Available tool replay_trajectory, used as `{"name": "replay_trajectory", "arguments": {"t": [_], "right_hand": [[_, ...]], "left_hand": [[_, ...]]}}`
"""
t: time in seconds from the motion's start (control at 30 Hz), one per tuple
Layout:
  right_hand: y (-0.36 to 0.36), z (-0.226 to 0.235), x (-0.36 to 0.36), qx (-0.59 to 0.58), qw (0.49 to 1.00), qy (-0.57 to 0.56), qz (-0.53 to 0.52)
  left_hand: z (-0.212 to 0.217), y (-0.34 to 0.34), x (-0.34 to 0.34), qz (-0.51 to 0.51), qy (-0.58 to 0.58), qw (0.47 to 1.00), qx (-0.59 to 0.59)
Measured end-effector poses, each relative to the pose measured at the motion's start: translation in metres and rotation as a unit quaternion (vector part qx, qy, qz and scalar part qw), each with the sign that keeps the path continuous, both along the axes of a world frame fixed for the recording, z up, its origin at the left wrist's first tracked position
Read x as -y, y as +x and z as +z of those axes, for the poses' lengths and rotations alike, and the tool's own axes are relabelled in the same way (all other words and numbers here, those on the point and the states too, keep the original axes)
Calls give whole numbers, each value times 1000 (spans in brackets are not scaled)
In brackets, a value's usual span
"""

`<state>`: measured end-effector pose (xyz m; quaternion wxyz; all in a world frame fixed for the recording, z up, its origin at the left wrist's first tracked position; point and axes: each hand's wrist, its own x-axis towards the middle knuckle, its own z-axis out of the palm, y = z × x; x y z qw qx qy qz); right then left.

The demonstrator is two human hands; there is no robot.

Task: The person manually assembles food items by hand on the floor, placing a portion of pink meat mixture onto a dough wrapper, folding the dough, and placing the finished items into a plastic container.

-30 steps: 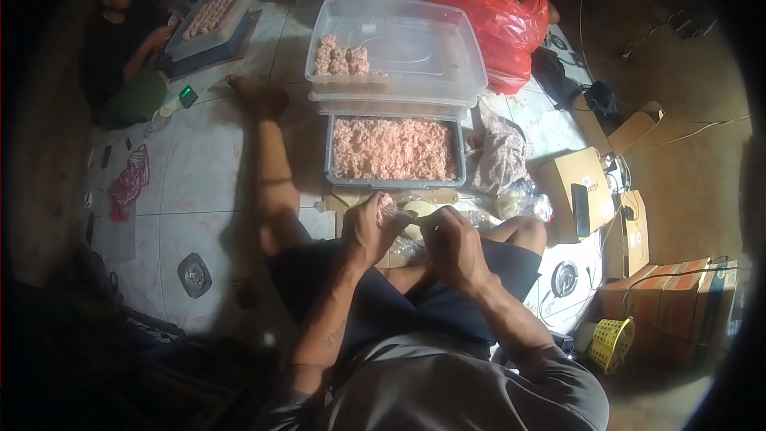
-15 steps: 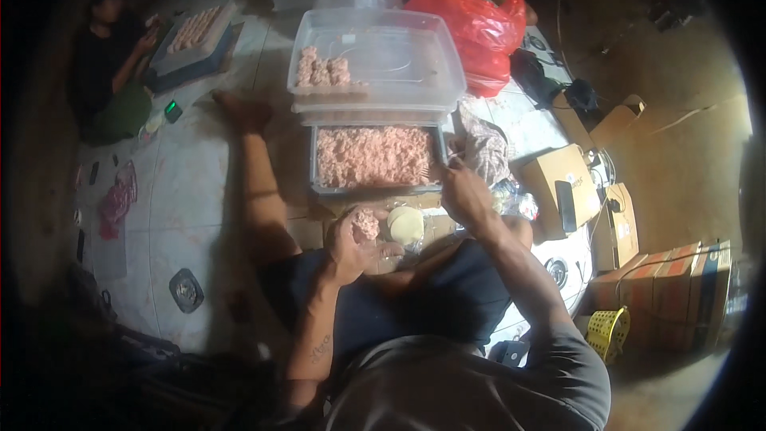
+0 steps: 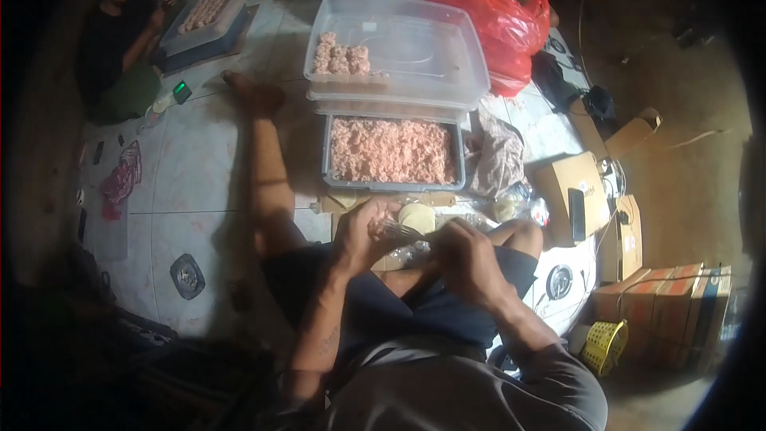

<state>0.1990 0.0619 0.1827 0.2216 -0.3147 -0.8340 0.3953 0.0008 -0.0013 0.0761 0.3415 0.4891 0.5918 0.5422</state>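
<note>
I sit on the floor with my legs out. Over my lap, my left hand (image 3: 361, 233) cups a small dumpling wrapper with pink filling. My right hand (image 3: 467, 259) holds a metal fork (image 3: 399, 231) whose tines reach into the left palm. A stack of round pale wrappers (image 3: 418, 217) lies just beyond my hands. In front of them stands a grey tray of pink minced filling (image 3: 391, 152). Behind it a clear plastic box (image 3: 423, 56) holds several shaped dumplings (image 3: 343, 54) in its left corner.
A red plastic bag (image 3: 503, 20) lies at the back right. Cardboard boxes (image 3: 574, 183) and a yellow basket (image 3: 604, 343) stand on the right. Another person (image 3: 120, 40) sits at the far left by a tray of dumplings (image 3: 206, 12). A floor drain (image 3: 187, 275) is left of my leg.
My right hand went out to the filling tray and has come back to the left hand with the fork. The view shifted slightly.
</note>
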Motion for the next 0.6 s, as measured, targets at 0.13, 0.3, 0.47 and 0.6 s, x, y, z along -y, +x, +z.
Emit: {"name": "replay_trajectory", "arguments": {"t": [0.13,0.3,0.47,0.6], "right_hand": [[-7,-13,3,-21,999,14,-31],[4,-15,10,-58,991,-60,-106],[-4,-10,15,-55,986,-120,-104],[-3,-7,-9,2,982,-26,-186]], "left_hand": [[7,-7,7,-72,-56,992,82],[21,-5,3,-24,-20,999,22],[16,-4,3,-53,16,998,1],[14,-7,4,119,-62,991,-6]]}}
